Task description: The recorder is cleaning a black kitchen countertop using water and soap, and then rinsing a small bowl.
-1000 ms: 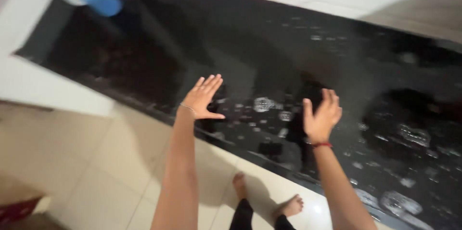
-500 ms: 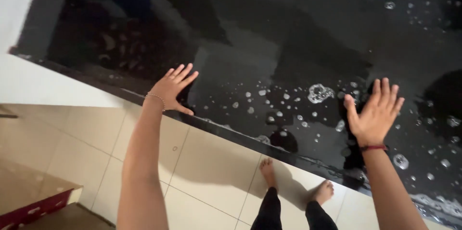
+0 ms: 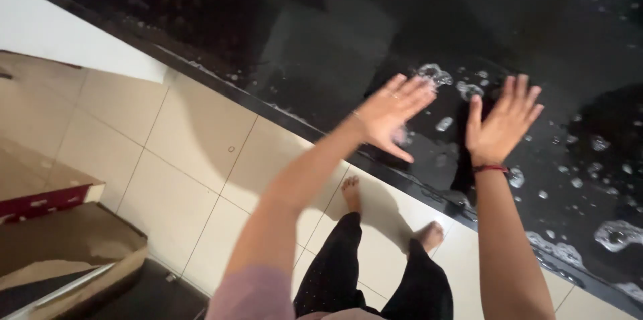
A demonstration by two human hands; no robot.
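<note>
Here: left hand [image 3: 392, 113] and right hand [image 3: 501, 125], both spread flat, fingers splayed, empty, palms down over the wet black table [image 3: 321, 45] near its front edge, among soap foam [image 3: 434, 75], seemingly to sweep it. Tiled floor [image 3: 194, 159] below.

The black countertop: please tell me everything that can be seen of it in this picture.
The black countertop is a glossy, dark, stone-like slab that runs aslant across the upper picture, its front edge above a pale tiled floor. It is wet: white foam patches and small bubbles lie scattered over its right part. Its shine mirrors dim shapes. The left hand and the right hand, both open with fingers spread, are over it near the edge; actual contact cannot be told.
</note>
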